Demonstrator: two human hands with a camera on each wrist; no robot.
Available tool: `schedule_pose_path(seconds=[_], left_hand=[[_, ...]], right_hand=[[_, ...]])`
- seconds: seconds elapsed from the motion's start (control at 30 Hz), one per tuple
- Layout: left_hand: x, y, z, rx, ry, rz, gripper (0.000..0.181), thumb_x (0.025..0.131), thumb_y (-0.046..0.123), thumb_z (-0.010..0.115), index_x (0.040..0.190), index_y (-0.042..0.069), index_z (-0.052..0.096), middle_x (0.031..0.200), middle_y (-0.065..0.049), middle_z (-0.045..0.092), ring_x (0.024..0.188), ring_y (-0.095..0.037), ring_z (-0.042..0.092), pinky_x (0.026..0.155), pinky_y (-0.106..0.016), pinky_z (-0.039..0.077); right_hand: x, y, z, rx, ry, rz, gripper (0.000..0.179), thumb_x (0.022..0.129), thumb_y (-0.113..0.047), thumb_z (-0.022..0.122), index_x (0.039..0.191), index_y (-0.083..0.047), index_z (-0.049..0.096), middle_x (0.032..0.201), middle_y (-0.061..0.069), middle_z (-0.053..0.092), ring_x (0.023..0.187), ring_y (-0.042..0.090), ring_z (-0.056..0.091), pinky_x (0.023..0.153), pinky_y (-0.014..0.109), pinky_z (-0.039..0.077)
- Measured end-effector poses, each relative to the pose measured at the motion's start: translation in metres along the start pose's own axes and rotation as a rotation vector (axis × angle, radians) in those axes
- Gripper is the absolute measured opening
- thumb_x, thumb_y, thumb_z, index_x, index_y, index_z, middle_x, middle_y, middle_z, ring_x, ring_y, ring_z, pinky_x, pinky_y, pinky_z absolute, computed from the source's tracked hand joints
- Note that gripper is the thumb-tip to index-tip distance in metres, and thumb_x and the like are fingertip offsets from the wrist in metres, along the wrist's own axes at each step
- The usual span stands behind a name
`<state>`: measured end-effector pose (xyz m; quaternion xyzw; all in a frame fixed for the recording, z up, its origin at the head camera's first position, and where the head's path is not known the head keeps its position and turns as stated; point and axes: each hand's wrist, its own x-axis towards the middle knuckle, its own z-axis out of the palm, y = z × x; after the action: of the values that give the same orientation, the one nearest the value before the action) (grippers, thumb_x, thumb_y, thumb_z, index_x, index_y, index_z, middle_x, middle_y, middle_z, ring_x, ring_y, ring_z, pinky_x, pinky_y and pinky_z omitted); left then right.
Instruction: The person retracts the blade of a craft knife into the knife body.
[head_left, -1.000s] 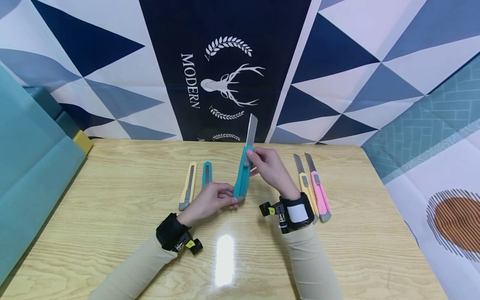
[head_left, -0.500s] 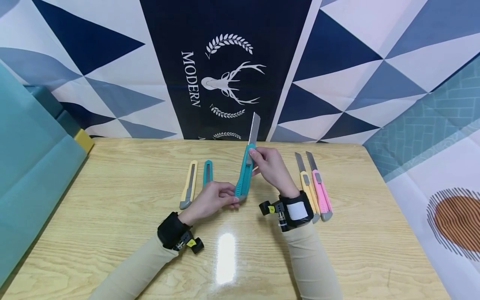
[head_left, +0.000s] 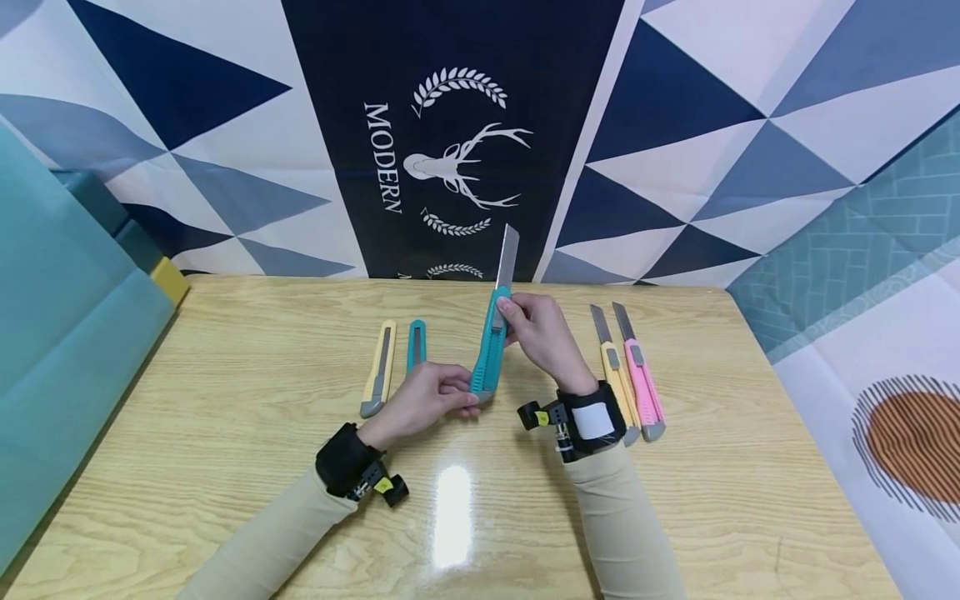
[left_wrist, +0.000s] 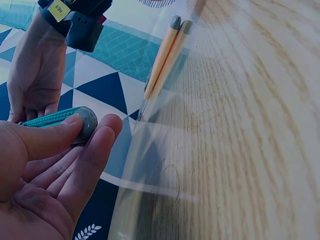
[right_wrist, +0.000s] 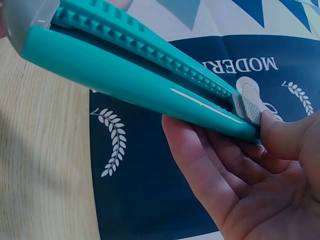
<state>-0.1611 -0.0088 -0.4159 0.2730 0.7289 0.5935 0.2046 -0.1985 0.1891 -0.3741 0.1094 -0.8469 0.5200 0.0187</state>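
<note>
A teal utility knife (head_left: 489,350) is held up over the table between both hands, its long blade (head_left: 507,254) out and pointing up and away. My left hand (head_left: 423,404) pinches its grey end cap (left_wrist: 88,125) between thumb and fingers. Near the blade end, my right hand (head_left: 546,337) grips the body, fingers underneath. In the right wrist view the right thumb (right_wrist: 280,132) presses against the grey slider (right_wrist: 246,109). Behind the left hand lies a second teal utility knife (head_left: 416,337), its lower part hidden. Beside it is a pale yellow utility knife (head_left: 378,367), blade in.
Right of the right hand, a yellow utility knife (head_left: 617,383) and a pink utility knife (head_left: 642,387) lie side by side with blades out. A patterned cloth (head_left: 645,125) rises at the table's back edge. A light-blue block (head_left: 67,333) borders the left side.
The held knife has tilted slightly to the right since a second ago, with both hands keeping their hold. Over the last half second it stays nearly still. The blade shows about the same length.
</note>
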Motion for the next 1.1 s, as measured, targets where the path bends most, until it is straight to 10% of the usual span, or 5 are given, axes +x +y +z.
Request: schedule_pose_path(seconds=[1.1], left_hand=[[-0.0004, -0.0003, 0.0011, -0.017, -0.001, -0.010, 0.015, 0.088, -0.004, 0.058, 0.101, -0.010, 0.061, 0.088, -0.028, 0.067, 0.077, -0.033, 0.065, 0.073, -0.054, 0.055]], right_hand=[[0.0009, 0.0019, 0.0000, -0.036, -0.043, -0.028, 0.022, 0.098, -0.010, 0.048, 0.087, 0.000, 0.063, 0.075, 0.012, 0.064, 0.061, 0.015, 0.062, 0.060, 0.036, 0.059]])
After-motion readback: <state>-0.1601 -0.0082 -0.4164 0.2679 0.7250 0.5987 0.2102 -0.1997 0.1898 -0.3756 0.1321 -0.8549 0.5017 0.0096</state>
